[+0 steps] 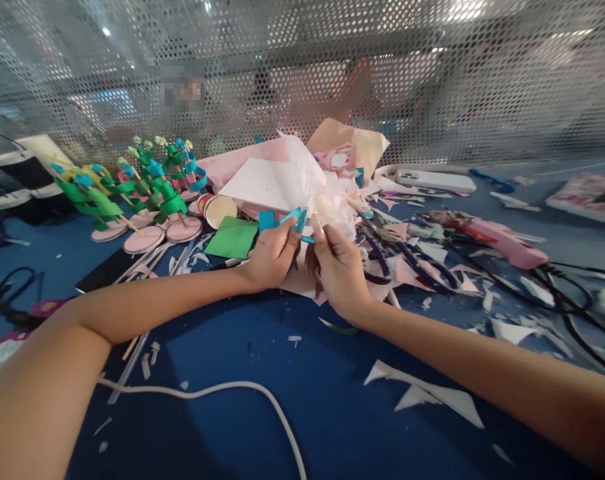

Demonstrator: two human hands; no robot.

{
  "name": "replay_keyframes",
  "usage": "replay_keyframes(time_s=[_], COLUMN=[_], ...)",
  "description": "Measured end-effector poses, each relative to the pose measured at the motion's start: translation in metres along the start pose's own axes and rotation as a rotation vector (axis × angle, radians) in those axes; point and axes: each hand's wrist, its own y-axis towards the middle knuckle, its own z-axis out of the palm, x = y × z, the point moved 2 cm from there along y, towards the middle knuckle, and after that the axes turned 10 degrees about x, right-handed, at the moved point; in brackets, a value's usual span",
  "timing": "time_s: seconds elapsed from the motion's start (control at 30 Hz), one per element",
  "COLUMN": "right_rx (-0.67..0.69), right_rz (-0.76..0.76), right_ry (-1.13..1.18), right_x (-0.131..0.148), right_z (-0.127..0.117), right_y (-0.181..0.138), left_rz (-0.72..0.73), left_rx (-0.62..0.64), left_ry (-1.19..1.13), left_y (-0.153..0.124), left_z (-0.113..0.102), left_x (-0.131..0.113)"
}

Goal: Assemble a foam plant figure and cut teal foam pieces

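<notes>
My left hand [272, 257] is closed in a pinch on a small blue paper strip [293, 218] held above the blue table. My right hand [337, 267] is closed too, its fingertips meeting the same blue strip from the right side. Both hands hover just in front of a heap of pink and white paper [287, 177]. A green paper square [232, 237] lies flat just left of my left hand.
Several green and blue paper trees on pink round bases [147, 200] stand at the back left. A paper cup [217, 210] lies on its side. A pink glue gun [502, 243], black cables, a white cable [222, 388], a phone [435, 180] and paper scraps litter the table [262, 427]. A perforated metal screen stands behind.
</notes>
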Motion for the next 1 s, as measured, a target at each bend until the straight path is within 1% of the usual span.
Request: replay_keyframes(time_s=[0.3, 0.7, 0.87, 1.0], right_rx=[-0.015, -0.022, -0.025, -0.027], right_rz=[-0.012, -0.062, -0.108, -0.143], right_ry=[-0.021, 0.028, -0.038, -0.081], right_x=[0.0010, -0.0013, 0.0019, 0.0030], right_z=[0.0017, 0.0029, 0.0027, 0.0016], right_y=[-0.0020, -0.0022, -0.0031, -0.0037], left_rz=[0.031, 0.098, 0.116, 0.105], left_rx=[0.008, 0.025, 0.019, 0.022], left_ry=[-0.016, -0.023, 0.004, -0.032], left_y=[-0.0021, -0.0026, -0.0028, -0.0031], left_z=[0.0000, -0.0009, -0.0017, -0.0015], left_x=[-0.0030, -0.0065, -0.0073, -0.0087])
